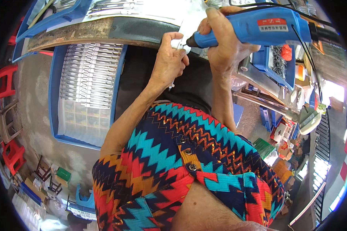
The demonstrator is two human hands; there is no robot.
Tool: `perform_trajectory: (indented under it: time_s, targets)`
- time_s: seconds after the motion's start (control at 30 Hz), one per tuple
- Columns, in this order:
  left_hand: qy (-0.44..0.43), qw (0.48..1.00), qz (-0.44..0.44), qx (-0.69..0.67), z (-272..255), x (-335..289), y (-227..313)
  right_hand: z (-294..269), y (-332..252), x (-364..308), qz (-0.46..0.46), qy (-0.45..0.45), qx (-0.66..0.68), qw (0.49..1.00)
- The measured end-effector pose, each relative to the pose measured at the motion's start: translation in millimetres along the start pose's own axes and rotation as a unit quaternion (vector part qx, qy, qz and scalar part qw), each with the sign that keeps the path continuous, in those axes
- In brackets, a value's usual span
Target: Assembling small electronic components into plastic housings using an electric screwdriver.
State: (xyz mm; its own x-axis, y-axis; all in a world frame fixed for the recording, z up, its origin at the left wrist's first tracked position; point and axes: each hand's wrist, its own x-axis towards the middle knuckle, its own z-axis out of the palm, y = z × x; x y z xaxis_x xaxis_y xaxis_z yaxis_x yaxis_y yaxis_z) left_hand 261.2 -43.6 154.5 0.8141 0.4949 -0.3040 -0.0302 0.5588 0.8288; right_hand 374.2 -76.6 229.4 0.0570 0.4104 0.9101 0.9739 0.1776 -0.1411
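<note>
Taking the blue power driver (254, 32) as landmark: right hand (225, 48) is wrapped around its body, nose directed left. Left hand (170, 59) pinches a small white piece (176, 44) between thumb and fingers, right at the driver's tip; whether the tip touches cannot be told, and fingers cover most of the piece. Left of the driver runs the edge of a workbench (140, 29), with slim silver parts (115, 7) lying on its top. Further left and closer to the wearer than the driver, a large blue tray (54, 96) holds rows of long silver parts (89, 73) with pale middles. On the near side of the driver's rear end, a blue bin (261, 60) contains many small dark pieces (277, 64) and a red object (286, 52). A thick black cable (327, 35) leaves the driver's rear; tool body and right hand block part of the bench behind. Far left of the driver stands a red plastic stool (7, 70). Labelling: one red-and-white sticker (273, 25) on the driver's side, bearing printed characters, white on the red half, dark on the white.
</note>
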Motion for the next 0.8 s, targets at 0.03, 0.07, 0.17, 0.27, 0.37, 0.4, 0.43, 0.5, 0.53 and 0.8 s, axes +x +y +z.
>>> perform_trajectory:
  time_s: [0.03,0.07,0.17,0.27,0.37,0.4,0.43,0.5,0.53,0.8]
  targets:
    - [0.002,1.0,0.006,0.004,0,1,0,1,-1,2,0.012,0.015,0.029,0.999]
    - [0.003,1.0,0.008,0.004,-1,1,0,0,-6,2,0.011,0.015,0.031,0.999]
    - [-0.007,1.0,0.015,0.002,0,-2,-1,-7,-38,17,0.445,0.113,0.318,0.829]
    - [0.004,1.0,0.025,0.01,-1,2,3,-3,-31,16,0.473,0.027,0.192,0.859]
    - [0.0,1.0,0.002,-0.003,0,-2,0,-3,-39,31,0.525,0.067,0.197,0.825]
    - [-0.004,1.0,0.011,0.004,0,0,-1,-4,-37,32,0.544,0.08,0.23,0.803]
    - [-0.008,1.0,0.021,0.01,0,2,-1,-4,-39,33,0.544,0.079,0.23,0.803]
    - [-0.005,1.0,0.014,0.008,-1,-1,1,-7,-45,37,0.498,0.134,0.284,0.808]
    - [-0.006,1.0,0.012,0.015,-2,-1,2,-10,-47,38,0.501,0.111,0.258,0.818]
    - [-0.006,1.0,0.016,-0.003,-2,0,-2,-4,-36,28,0.443,0.139,0.292,0.836]
